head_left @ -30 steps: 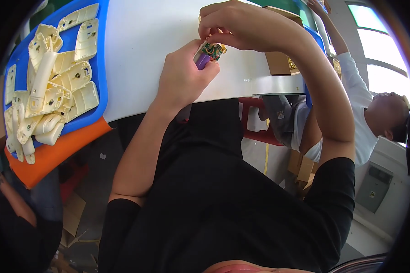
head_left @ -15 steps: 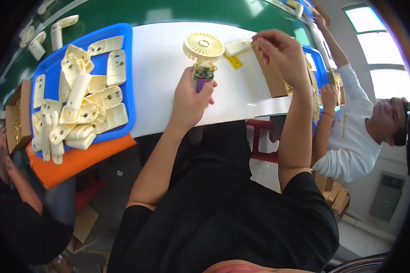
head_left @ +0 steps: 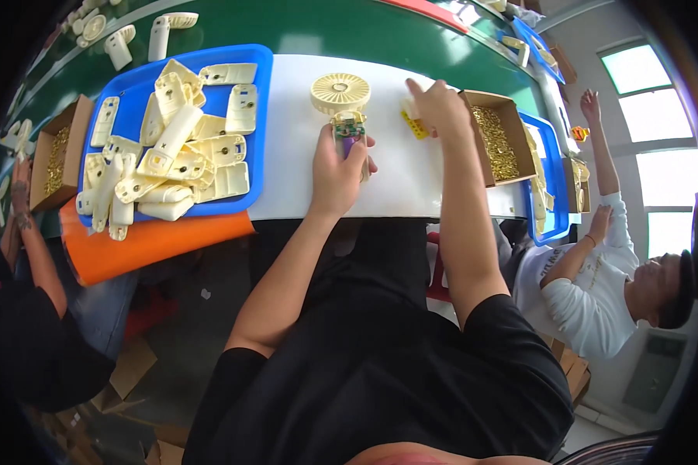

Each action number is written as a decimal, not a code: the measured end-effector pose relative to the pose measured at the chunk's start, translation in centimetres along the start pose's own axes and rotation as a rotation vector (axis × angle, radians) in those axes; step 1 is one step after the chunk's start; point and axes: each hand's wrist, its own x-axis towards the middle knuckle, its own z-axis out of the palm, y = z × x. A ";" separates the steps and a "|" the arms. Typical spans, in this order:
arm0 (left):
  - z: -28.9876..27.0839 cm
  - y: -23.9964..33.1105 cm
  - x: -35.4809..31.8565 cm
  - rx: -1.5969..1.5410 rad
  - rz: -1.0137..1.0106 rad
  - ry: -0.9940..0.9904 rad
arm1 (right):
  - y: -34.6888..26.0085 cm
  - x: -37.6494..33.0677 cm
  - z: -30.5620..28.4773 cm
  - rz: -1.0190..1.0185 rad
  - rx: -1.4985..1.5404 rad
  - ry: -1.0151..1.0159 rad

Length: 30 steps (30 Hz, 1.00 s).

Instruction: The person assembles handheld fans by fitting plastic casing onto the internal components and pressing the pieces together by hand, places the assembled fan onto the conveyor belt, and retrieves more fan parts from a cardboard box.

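- Head view, left hand (head_left: 337, 174): its grip is closed around the handle of a small cream handheld fan (head_left: 341, 105). The round grille head lies on the white surface (head_left: 295, 155) and a green circuit board with a purple cell shows in the open handle just above the fingers. 1.0 s ago the fan was lifted close to the body between both hands; 0.5 s ago it was already set down flat, and it has stayed there since, pinned by this hand.
- Head view, right hand (head_left: 440, 105): it has let go of the fan and moved off to the right. The fingers are stretched out and mostly open, fingertips touching the surface at a small yellow part (head_left: 416, 124), just beside a cardboard box of brass screws (head_left: 495, 139). I cannot tell whether it has pinched anything yet.
- Judgement: work on the fan is paused while the right hand fetches a small piece; the open handle suggests assembly is unfinished.
- Head view, surroundings: a blue tray (head_left: 260, 116) heaped with cream handle shells (head_left: 171, 147) sits left of the fan, well apart from both hands, over an orange tray (head_left: 155, 244). A second cardboard box (head_left: 58, 151) stands at the far left.
- Head view, others: a person in a white top (head_left: 589, 287) sits at the right with 1 arm raised; another person's forearm (head_left: 23, 232) shows at the left edge.
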 end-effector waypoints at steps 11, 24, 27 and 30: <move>-1.0 -1.1 0.1 0.004 0.109 0.112 | 3.9 -3.0 -1.7 -0.142 0.220 -0.197; -0.2 -0.3 0.3 -0.091 0.044 0.172 | 0.2 -19.4 0.3 -0.290 1.575 -0.340; 0.2 -0.5 0.2 -0.073 0.082 0.183 | -0.3 -19.9 1.4 -0.335 1.581 -0.243; 0.4 -0.8 0.1 -0.065 0.084 0.170 | -0.6 -19.8 1.9 -0.434 1.507 -0.095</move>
